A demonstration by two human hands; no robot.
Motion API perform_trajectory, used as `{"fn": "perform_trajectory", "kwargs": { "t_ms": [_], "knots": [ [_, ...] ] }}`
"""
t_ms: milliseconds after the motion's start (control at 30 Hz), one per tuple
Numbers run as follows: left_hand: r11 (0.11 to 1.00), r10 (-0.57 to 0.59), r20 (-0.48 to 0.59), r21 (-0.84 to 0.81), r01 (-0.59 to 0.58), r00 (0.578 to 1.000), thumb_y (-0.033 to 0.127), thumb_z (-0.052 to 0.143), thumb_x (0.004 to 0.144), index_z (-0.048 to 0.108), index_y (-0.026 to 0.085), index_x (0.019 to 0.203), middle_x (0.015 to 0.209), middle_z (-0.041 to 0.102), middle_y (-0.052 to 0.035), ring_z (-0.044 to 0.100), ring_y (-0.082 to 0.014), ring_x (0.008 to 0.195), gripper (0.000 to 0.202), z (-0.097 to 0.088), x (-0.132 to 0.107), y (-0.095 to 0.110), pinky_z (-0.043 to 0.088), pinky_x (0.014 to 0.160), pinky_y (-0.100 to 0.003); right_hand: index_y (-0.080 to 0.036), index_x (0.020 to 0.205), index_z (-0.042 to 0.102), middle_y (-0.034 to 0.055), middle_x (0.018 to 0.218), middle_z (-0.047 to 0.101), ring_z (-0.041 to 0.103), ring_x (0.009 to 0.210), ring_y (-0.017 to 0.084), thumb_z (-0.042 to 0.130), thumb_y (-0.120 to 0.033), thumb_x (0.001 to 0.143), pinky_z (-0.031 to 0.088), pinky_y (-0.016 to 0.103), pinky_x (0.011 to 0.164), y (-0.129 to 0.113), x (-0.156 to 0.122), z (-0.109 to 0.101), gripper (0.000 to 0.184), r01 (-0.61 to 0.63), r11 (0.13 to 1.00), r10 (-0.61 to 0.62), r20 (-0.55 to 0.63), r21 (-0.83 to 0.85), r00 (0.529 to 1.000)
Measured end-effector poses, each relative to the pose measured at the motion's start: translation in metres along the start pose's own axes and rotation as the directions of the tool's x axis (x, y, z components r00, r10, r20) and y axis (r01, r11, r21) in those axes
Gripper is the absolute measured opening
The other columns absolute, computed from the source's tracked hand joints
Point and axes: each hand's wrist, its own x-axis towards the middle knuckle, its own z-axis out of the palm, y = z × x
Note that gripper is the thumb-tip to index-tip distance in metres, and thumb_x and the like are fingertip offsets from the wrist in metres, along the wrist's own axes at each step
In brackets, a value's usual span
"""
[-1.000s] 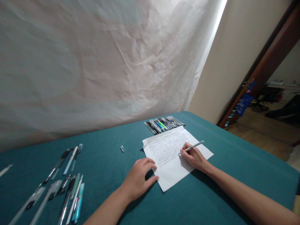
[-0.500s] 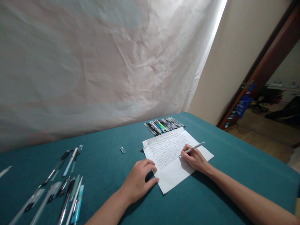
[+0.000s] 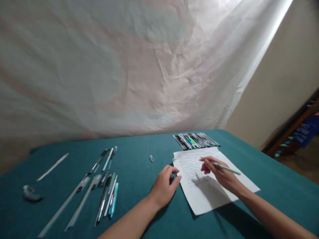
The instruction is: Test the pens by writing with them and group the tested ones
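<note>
A white sheet of paper [image 3: 199, 196] covered in handwriting lies on the teal table [image 3: 139, 212]. My right hand [image 3: 220, 174] hovers just above the sheet, fingers pinched round a pale pen [image 3: 228, 168] that points left. My left hand [image 3: 164, 187] rests curled on the cloth at the sheet's left edge, holding nothing I can see. A row of dark and green pens [image 3: 195, 140] lies just beyond the paper.
Several loose pens [image 3: 104, 189] are scattered on the left of the table, with a white stick [image 3: 52, 167] and a small dark object [image 3: 31, 193] further left. A tiny cap [image 3: 151, 158] lies mid-table. A wrinkled white sheet [image 3: 124, 66] hangs behind.
The view has swung left, bringing more of the left side of the table into sight. My right hand has lifted the pen off the writing and turned it more level.
</note>
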Motion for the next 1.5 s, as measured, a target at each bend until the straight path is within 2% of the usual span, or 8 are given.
{"fn": "perform_trajectory", "kwargs": {
  "t_ms": [67, 133, 233, 333, 667, 1067, 1367, 1500],
  "knots": [
    [0.979, -0.173, -0.299, -0.157, 0.13, 0.939, 0.032, 0.045, 0.084, 0.051, 0.019, 0.09, 0.087, 0.055, -0.0038, 0.053, -0.0165, 0.082, 0.016, -0.003, 0.004, -0.009, 0.04, 0.075, -0.028, -0.018, 0.097, 0.057, 0.0036, 0.071, 0.063, 0.058, 0.06, 0.014, 0.04, -0.038, 0.087, 0.046, 0.026, 0.057, -0.02, 0.021, 0.025, 0.028, 0.091, 0.996, -0.091, 0.082, 0.009, 0.992],
    [0.932, -0.332, -0.557, -0.321, 0.171, 0.761, 0.034, 0.045, 0.084, 0.048, 0.019, 0.088, 0.084, 0.053, -0.0033, 0.051, -0.0166, 0.081, 0.016, -0.008, 0.008, -0.019, 0.039, 0.077, -0.029, -0.018, 0.098, 0.058, 0.0039, 0.075, 0.064, 0.06, 0.064, 0.015, 0.041, -0.035, 0.087, 0.047, 0.026, 0.059, -0.036, 0.044, 0.058, 0.026, 0.193, 0.981, -0.188, 0.177, -0.011, 0.966],
    [0.918, -0.378, -0.684, -0.362, 0.16, 0.624, 0.032, 0.038, 0.087, 0.04, 0.019, 0.099, 0.1, 0.048, -0.0068, 0.047, -0.0176, 0.095, 0.018, -0.018, 0.011, -0.03, 0.036, 0.087, -0.032, -0.019, 0.099, 0.059, 0.0054, 0.091, 0.065, 0.061, 0.082, 0.018, 0.048, -0.026, 0.083, 0.046, 0.029, 0.072, -0.049, 0.072, 0.113, 0.021, 0.357, 0.928, -0.311, 0.306, -0.105, 0.9],
    [0.901, -0.408, -0.71, -0.414, 0.129, 0.574, 0.029, 0.04, 0.086, 0.038, 0.019, 0.104, 0.109, 0.043, -0.0089, 0.044, -0.0191, 0.102, 0.021, -0.022, 0.011, -0.035, 0.035, 0.089, -0.032, -0.018, 0.105, 0.058, 0.0086, 0.102, 0.063, 0.057, 0.094, 0.021, 0.054, -0.014, 0.075, 0.042, 0.032, 0.081, -0.049, 0.091, 0.155, 0.03, 0.448, 0.847, -0.334, 0.37, -0.286, 0.867],
    [0.88, -0.429, -0.681, -0.463, 0.105, 0.594, 0.027, 0.045, 0.084, 0.041, 0.019, 0.103, 0.109, 0.046, -0.0084, 0.048, -0.0196, 0.101, 0.022, -0.02, 0.016, -0.047, 0.038, 0.089, -0.034, -0.018, 0.097, 0.057, 0.005, 0.092, 0.063, 0.057, 0.083, 0.017, 0.051, -0.005, 0.069, 0.042, 0.027, 0.075, -0.044, 0.08, 0.155, 0.031, 0.41, 0.864, -0.326, 0.296, -0.291, 0.898],
    [0.71, -0.397, -0.31, -0.701, 0.075, 0.864, 0.033, 0.062, 0.074, 0.053, 0.014, 0.096, 0.095, 0.061, -0.0086, 0.059, -0.0173, 0.087, 0.031, -0.019, 0.022, -0.035, 0.045, 0.08, -0.03, -0.019, 0.092, 0.056, 0.0031, 0.087, 0.061, 0.056, 0.078, 0.015, 0.052, -0.008, 0.073, 0.044, 0.027, 0.071, -0.044, 0.055, 0.126, 0.022, 0.378, 0.92, -0.382, -0.029, -0.104, 0.924],
    [0.496, -0.547, -0.319, -0.868, -0.008, 0.774, 0.026, 0.069, 0.069, 0.056, 0.015, 0.086, 0.078, 0.062, -0.001, 0.058, -0.0087, 0.07, 0.025, -0.018, 0.023, -0.036, 0.044, 0.073, -0.022, -0.022, 0.118, 0.05, 0.0069, 0.103, 0.06, 0.056, 0.09, 0.018, 0.044, -0.033, 0.086, 0.044, 0.031, 0.08, -0.045, 0.047, 0.125, 0.034, 0.3, 0.95, -0.298, -0.028, 0.082, 0.954],
    [0.495, -0.57, -0.347, -0.869, -0.027, 0.745, 0.029, 0.068, 0.07, 0.056, 0.014, 0.083, 0.075, 0.061, -0.0015, 0.057, -0.0076, 0.066, 0.024, -0.018, 0.021, -0.038, 0.044, 0.068, -0.02, -0.02, 0.105, 0.061, 0.0049, 0.082, 0.058, 0.054, 0.075, 0.016, 0.025, -0.042, 0.091, 0.044, 0.029, 0.07, -0.048, 0.045, 0.117, 0.044, 0.17, 0.975, -0.171, -0.003, 0.144, 0.985]
  ]
}}
